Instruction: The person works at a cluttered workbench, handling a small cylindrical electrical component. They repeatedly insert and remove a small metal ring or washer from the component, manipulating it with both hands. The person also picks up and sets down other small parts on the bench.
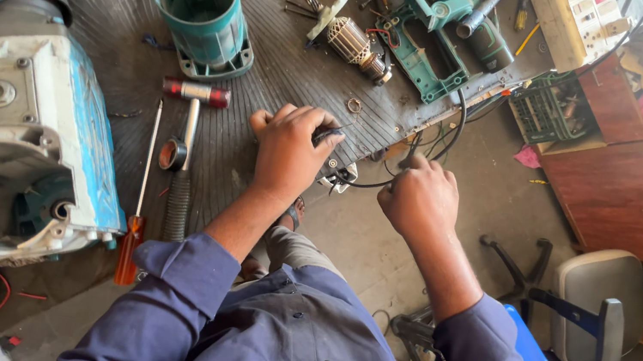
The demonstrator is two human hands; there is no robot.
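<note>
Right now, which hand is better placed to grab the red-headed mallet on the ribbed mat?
Left, probably. The left hand grips a small black part beside the red-headed mallet on the ribbed mat. The right hand sits farther away, closed on a black cable.

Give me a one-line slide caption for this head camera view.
Left hand grips a small dark part while right hand holds a black cable beside a ribbed mat.

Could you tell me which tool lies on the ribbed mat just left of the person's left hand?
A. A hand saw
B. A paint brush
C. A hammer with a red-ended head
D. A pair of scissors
C: a hammer with a red-ended head and a dark ribbed grip lies on the ribbed mat just left of the left hand, beside a long screwdriver.
</note>
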